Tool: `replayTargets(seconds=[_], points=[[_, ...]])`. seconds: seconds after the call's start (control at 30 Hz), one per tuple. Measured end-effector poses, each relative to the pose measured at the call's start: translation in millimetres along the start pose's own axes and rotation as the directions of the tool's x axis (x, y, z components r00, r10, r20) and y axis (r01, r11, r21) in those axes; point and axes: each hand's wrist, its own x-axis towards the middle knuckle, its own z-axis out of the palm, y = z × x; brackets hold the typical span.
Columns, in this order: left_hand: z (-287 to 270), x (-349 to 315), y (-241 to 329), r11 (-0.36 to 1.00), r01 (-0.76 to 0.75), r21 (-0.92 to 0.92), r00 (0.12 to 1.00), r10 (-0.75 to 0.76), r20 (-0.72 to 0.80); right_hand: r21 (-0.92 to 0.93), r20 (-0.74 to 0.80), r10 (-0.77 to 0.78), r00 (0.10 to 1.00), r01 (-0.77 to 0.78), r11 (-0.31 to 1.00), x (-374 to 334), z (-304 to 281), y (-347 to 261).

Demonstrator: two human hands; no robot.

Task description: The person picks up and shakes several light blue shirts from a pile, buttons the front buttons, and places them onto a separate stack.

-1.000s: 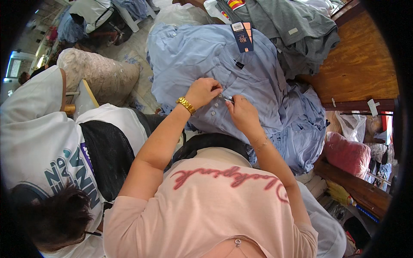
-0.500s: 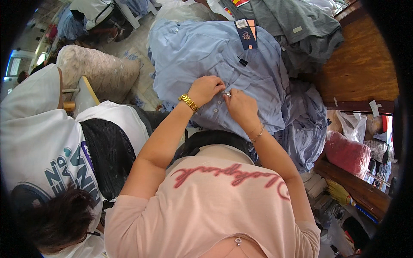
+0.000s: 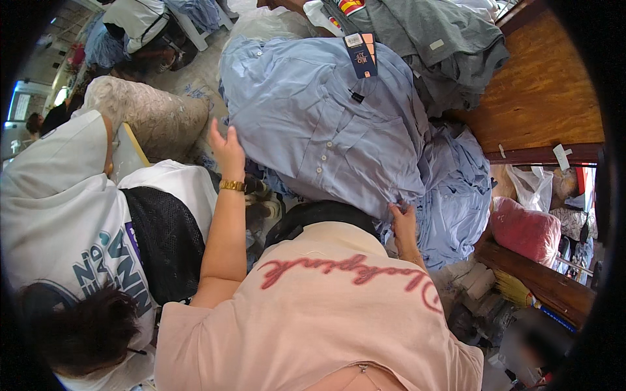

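Observation:
A light blue button-front shirt [image 3: 287, 111] lies spread before me, its row of white buttons running down the middle. A dark hang tag [image 3: 360, 57] rests near its collar, and a small black label [image 3: 357, 97] shows below that. My left hand [image 3: 227, 151], with a gold watch at the wrist, is off the left side of the shirt, fingers apart and holding nothing. At the lower right corner, my right hand [image 3: 403, 220] pinches the shirt's edge between thumb and fingers.
More blue garments [image 3: 456, 202] hang in a heap on the right. Grey garments [image 3: 437, 49] lie at the far right beside a wooden panel [image 3: 541, 85]. A co-worker in a white shirt [image 3: 65, 202] sits close on my left, near a bulky stuffed sack [image 3: 147, 111].
Both hands have left the button placket. The left moved out to the left and opened; the right moved down and right to the shirt's lower edge.

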Motion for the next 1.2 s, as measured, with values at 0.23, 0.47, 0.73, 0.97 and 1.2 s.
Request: replayTargets(seconds=[0.23,0.47,0.73,0.97,1.2], points=[[-17.0,14.2,-5.7,0.983,0.183,-0.032,0.965,-0.174,0.198,0.145,0.218,0.259,0.941,-0.293,0.945,-5.9,-17.4,16.8],[-46.3,39.1,5.6,0.970,0.243,-0.006,0.896,-0.221,0.386,0.228,0.203,0.122,0.972,-0.168,0.959,-7.9,0.5,31.9],[-11.4,21.8,201.6,0.571,-0.041,-0.820,0.879,0.411,0.243,0.052,-0.610,-0.414,0.676,0.555,0.830,-22.0,-111.1,-32.4],[20.1,-16.5,322.7,0.600,-0.072,-0.797,0.589,0.670,0.452,0.079,-0.714,-0.386,0.584,0.615,0.784,-167.1,-255.0,-115.5],[27.4,-64.7,319.6,0.430,0.639,-0.638,0.218,0.694,0.686,0.150,-0.898,-0.209,0.388,0.716,0.682,-321.9,-338.2,-93.5]])
